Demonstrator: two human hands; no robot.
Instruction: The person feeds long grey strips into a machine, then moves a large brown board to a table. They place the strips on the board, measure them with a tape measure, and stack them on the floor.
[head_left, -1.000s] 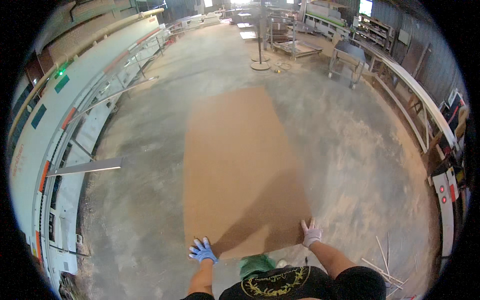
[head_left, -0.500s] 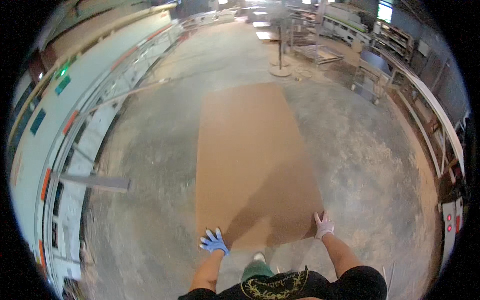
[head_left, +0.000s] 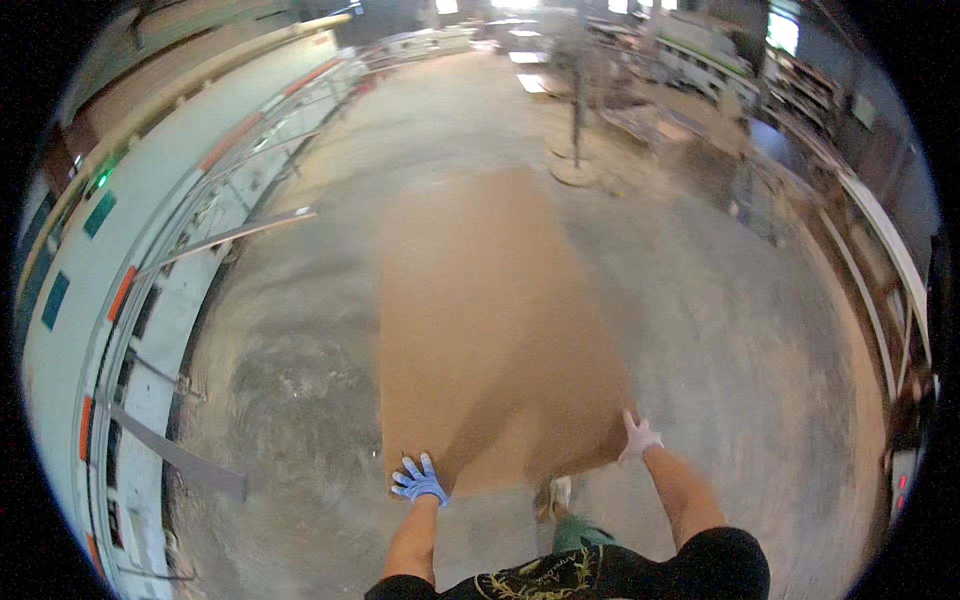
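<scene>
Squarely before me on the workshop floor (head_left: pixel 290 400), a person in a black shirt (head_left: pixel 650 570) leans over a large brown board (head_left: pixel 495 310), 2 gloved hands at its near corners. The left hand (head_left: pixel 420 481), in blue, lies with fingers spread wide across the near left corner. The right hand (head_left: pixel 640 440), in a pale glove, touches the near right corner with a finger extended along the edge; I cannot tell whether it closes on the board. The panel stretches lengthwise away from the person, a shadow falling over its right half. At its near edge show a light shoe (head_left: pixel 558 493) and a green-clad leg (head_left: pixel 578 533). A long pale machine (head_left: pixel 130 220) with orange blocks and 1 green light (head_left: pixel 102 180) runs along the left, a grey strip (head_left: pixel 185 455) jutting from its side. Beyond the board's far end, to the right, a dark pole (head_left: pixel 578 110) rises from a round base (head_left: pixel 572 172).
</scene>
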